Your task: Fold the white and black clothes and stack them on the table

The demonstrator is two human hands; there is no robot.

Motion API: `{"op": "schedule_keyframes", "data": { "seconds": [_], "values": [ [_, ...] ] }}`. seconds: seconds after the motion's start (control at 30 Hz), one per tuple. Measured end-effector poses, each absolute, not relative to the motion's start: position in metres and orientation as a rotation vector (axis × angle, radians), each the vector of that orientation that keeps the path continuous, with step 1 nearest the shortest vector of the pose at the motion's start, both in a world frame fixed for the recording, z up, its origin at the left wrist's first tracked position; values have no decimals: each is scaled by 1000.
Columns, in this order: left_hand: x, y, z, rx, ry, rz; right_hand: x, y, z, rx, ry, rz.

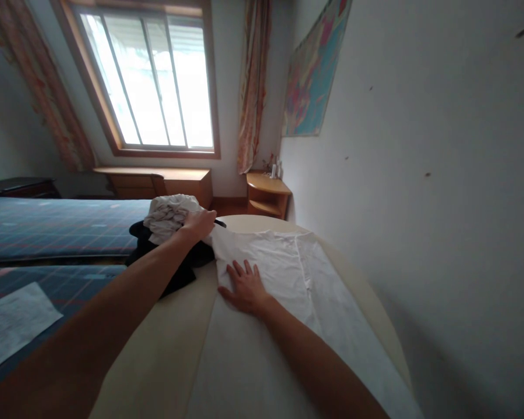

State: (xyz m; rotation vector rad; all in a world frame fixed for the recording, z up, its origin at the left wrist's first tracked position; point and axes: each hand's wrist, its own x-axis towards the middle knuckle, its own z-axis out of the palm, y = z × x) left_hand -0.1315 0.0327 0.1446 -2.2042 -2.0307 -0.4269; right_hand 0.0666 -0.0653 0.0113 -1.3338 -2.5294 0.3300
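Note:
A white garment (283,262) lies spread over a round cream table (166,343), with a seam or placket running down its length. My right hand (245,286) rests palm down on it near its left edge, fingers spread. At the garment's far left corner, my left hand (198,224) is closed, its fingers curled together. A short dark tip sticks out to the right past those fingers. What the left hand grips is hidden from me. Beside and below that hand sits a crumpled heap of beige-grey cloth (168,216) on top of black cloth (181,282).
To the left are blue plaid mattresses (65,227), with a printed sheet of paper (20,320) on the nearer one. A white wall (441,233) closes off the right side. A wooden desk (183,180) and a corner shelf (268,189) stand beyond, near the window (151,81).

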Motion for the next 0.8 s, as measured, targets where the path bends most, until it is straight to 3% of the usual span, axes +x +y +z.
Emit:
{"op": "schedule_keyframes", "data": {
  "seconds": [0.2, 0.37, 0.57, 0.67, 0.8],
  "values": [
    [-130, 26, 147, -2209, -2049, -490, 68, -63, 4, -1402, -2428, 311],
    [-138, 21, 140, -2647, -2011, -595, 67, -62, 2, -1420, -2377, 289],
    [-149, 8, 120, -3304, -1786, -1279, 68, -65, 3, -1405, -2313, 281],
    [-145, -1, 103, -3123, -1975, -1537, 67, -65, 4, -1415, -2308, 288],
    [-132, -9, 82, -2429, -2479, -1818, 66, -65, 3, -1418, -2302, 297]
  ]
}}
